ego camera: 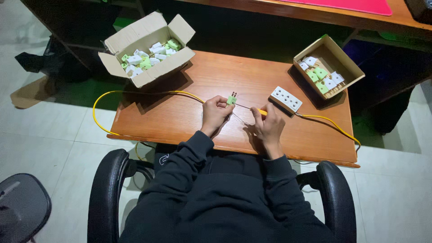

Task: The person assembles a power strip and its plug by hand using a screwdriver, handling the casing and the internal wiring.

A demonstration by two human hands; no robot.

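My left hand [215, 113] pinches a small green two-pin plug [231, 99] above the wooden table [180, 117]. My right hand [268, 126] grips a slim tool with a yellow handle [262, 112]; its thin metal shaft points toward the plug. A yellow cable [135, 92] runs from behind my left hand in a loop off the table's left edge. A white multi-socket block [286, 99] lies just right of my right hand, and another stretch of yellow cable [333, 125] trails from it to the right edge.
An open cardboard box [146, 67] of white and green plugs sits at the far left corner. A smaller cardboard tray [344, 60] with similar plugs stands at the far right. Black chair armrests [108, 189] flank me. A second desk [315, 13] lies beyond.
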